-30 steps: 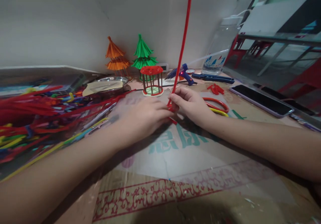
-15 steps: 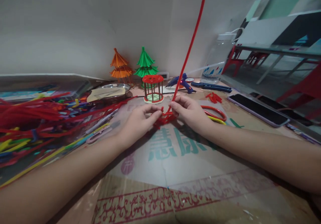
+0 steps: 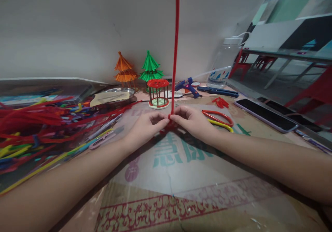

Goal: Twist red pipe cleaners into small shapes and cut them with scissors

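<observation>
A long red pipe cleaner [image 3: 175, 45] stands almost upright between my hands and runs out past the top of the view. My right hand [image 3: 190, 121] pinches it near its lower end. My left hand [image 3: 149, 126] is closed at the fingertips on the same red pipe-cleaner work, touching close to the right fingertips. The lower part of this red work is mostly hidden by the fingers. Just behind stands a small round pavilion frame [image 3: 158, 83] with a red top and brown posts. Pliers with red and yellow handles [image 3: 220, 118] lie beside my right hand.
A heap of coloured pipe cleaners [image 3: 38, 124] lies at left, near a metal bowl [image 3: 121, 102]. Orange [image 3: 124, 67] and green [image 3: 150, 65] roof models stand behind. A blue glue gun [image 3: 188, 86], water bottle [image 3: 220, 62] and phone [image 3: 266, 115] are at right.
The red pipe cleaner has swung from leaning right to nearly upright. My right hand has come lower and closer to my left, so the fingertips now almost meet.
</observation>
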The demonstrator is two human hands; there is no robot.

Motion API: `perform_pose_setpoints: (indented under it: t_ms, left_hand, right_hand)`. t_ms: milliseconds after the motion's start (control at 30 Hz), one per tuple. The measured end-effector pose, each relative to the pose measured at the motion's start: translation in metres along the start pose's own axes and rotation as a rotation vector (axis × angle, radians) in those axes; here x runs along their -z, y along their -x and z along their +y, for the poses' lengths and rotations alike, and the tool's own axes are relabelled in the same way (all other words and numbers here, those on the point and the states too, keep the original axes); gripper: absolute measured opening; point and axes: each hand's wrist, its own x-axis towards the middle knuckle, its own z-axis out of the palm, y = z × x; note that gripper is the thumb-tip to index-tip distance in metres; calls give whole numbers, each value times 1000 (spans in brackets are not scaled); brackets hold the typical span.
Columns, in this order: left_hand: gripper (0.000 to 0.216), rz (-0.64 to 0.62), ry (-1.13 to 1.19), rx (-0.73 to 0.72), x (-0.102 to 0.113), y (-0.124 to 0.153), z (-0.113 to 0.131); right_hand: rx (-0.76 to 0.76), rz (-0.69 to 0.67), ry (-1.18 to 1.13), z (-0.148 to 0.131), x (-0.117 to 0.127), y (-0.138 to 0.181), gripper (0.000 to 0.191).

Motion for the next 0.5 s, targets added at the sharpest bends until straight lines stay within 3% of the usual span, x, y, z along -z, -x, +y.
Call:
perform_pose_setpoints:
  t_ms: [500]
  left_hand:
    - [25,-13,-5,-25,0,0,-5]
  right_hand:
    - [-46,-76,-187,2,0,-2,9]
